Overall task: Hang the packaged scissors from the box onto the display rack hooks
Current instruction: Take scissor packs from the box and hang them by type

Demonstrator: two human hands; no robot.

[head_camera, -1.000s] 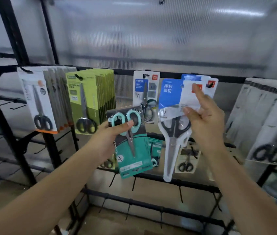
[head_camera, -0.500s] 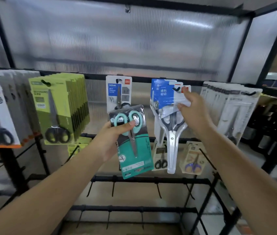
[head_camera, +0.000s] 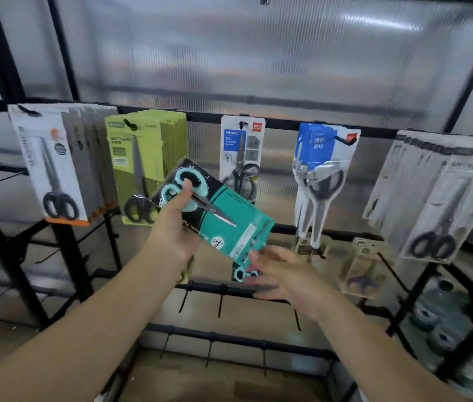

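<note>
My left hand (head_camera: 171, 224) grips a teal-and-black scissors pack (head_camera: 229, 224) by its handle end, thumb on the mint handles. The pack is tilted, its bottom corner pointing down to the right. My right hand (head_camera: 284, 274) reaches to that lower corner with fingers stretched out, thumb touching the edge. The blue-and-white scissors packs (head_camera: 320, 158) hang free on a hook (head_camera: 342, 139) of the top bar (head_camera: 281, 123).
Along the top bar hang white-and-orange packs (head_camera: 52, 169), green packs (head_camera: 139, 163), one white pack (head_camera: 241, 158) and grey packs (head_camera: 444, 198). Lower bars carry bare black hooks (head_camera: 220, 300), a small clear pack (head_camera: 362, 268) and another teal pack (head_camera: 242, 272).
My right hand let go of the blue pack, which now hangs on its hook, and dropped to the teal pack's lower corner. My left hand tilted the teal pack to the right.
</note>
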